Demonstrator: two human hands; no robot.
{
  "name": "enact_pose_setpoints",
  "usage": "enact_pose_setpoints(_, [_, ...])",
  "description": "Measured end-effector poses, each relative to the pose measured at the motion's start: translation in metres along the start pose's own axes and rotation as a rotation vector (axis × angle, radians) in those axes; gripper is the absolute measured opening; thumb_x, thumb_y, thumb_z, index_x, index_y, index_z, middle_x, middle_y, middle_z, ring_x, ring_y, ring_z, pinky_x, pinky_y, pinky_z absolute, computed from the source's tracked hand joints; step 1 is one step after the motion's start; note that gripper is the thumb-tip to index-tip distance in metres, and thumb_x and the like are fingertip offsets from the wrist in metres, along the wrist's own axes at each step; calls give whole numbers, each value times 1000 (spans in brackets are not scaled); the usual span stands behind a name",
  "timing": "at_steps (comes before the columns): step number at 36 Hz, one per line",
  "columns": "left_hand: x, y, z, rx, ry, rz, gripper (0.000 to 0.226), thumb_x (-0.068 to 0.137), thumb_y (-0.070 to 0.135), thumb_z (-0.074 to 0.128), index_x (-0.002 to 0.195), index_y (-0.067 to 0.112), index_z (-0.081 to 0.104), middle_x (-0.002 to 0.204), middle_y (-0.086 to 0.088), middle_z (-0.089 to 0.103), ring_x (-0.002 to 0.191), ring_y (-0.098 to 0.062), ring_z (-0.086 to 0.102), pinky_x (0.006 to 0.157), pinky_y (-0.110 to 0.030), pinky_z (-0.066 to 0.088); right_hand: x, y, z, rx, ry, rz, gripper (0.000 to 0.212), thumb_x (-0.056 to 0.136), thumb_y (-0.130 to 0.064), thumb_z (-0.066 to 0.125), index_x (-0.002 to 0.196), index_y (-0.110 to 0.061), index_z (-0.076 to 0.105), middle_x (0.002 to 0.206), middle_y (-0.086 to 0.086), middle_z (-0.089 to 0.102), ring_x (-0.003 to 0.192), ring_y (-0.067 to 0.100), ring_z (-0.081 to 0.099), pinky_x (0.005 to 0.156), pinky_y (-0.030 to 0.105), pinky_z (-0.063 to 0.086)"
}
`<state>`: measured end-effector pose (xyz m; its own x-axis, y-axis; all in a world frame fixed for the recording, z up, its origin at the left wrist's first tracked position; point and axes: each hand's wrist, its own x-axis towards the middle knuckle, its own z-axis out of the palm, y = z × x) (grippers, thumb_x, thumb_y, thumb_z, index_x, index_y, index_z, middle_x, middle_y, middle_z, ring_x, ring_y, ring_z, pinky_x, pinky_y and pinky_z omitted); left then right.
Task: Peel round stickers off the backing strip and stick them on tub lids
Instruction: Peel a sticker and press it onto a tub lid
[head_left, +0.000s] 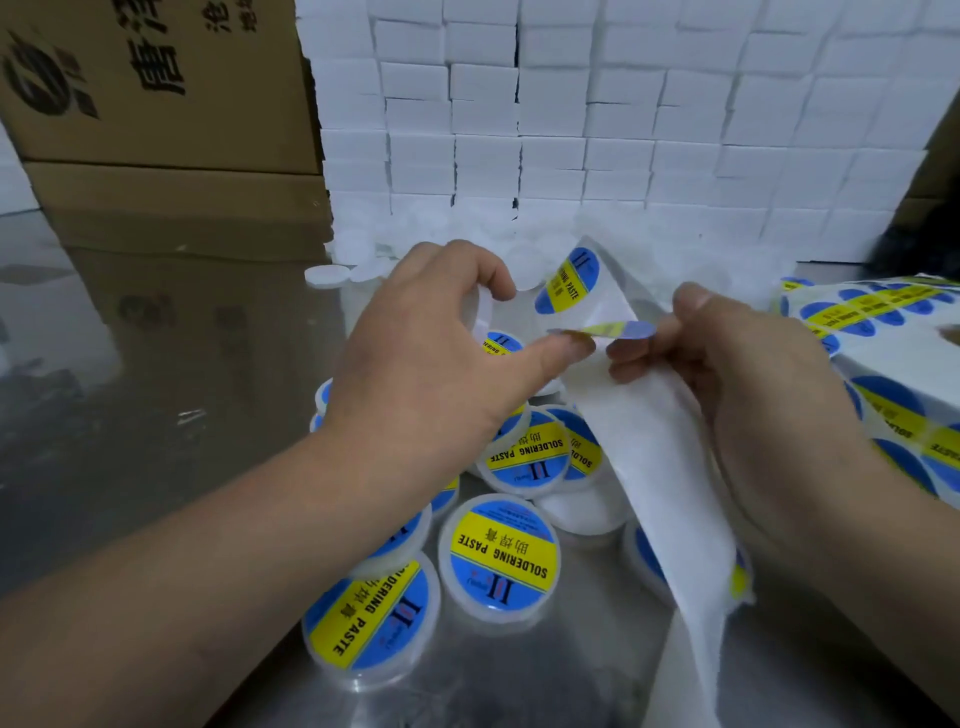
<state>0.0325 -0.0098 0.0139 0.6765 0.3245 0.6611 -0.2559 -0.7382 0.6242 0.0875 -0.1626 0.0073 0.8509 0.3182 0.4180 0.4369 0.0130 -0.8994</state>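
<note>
My left hand curls its fingers round a plain white tub, and its thumb reaches right to touch the end of a round blue and yellow sticker, seen edge-on. This sticker juts out from a fold in the white backing strip. My right hand pinches the strip at that fold between thumb and fingers. One more sticker sits on the strip's raised far end. The strip's bare length hangs down toward me.
Several labelled "Soldering Paste" tubs lie on the steel table under my hands. Plain white lids are heaped behind them. A sticker roll lies at the right, with stacked white boxes and brown cartons behind.
</note>
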Motion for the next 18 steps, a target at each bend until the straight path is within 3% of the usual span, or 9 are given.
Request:
enact_pose_setpoints(2, [1,0,-1,43,-21,18,37,50,60,61,73,37,43,81,21,43,72,8,41,61,-7,31,0,1,1,-31,42,-2,39,57,-54,55,60,-18,71,61,2,65,66,23,56,70,40,43])
enact_pose_setpoints(7, [2,-3,2,96,-81,21,43,59,47,71,79,38,34,86,18,41,81,11,42,69,-5,31,-1,1,4,-95,76,-13,9,67,-31,67,60,-26,71,61,10,62,59,16,53,59,33,42])
enact_pose_setpoints(11, [4,-9,3,40,-53,-5,37,77,23,67,92,36,36,99,13,48,87,4,47,64,-8,36,0,3,3,-85,154,-19,14,76,-31,65,62,-29,70,57,4,63,57,13,53,57,31,44])
enact_pose_setpoints(13, [9,-8,1,-104,13,-65,28,87,16,55,89,39,38,99,17,53,77,7,51,56,-6,39,3,0,-1,-44,223,-9,15,71,-35,60,61,-27,68,54,-6,61,54,11,51,55,29,42])
enact_pose_setpoints(15, [13,-5,-1,-373,67,-114,24,94,15,46,97,38,40,102,22,57,81,13,56,64,-2,41,5,-3,-2,-27,235,-21,15,72,-33,61,60,-26,67,54,-8,60,54,9,50,55,27,41])
enact_pose_setpoints(18, [14,-1,-2,-681,36,-159,21,98,16,39,110,34,43,106,16,62,93,-2,66,75,-13,51,0,-1,2,-91,135,-46,25,83,-24,63,58,-29,67,52,-11,58,51,3,47,49,17,40])
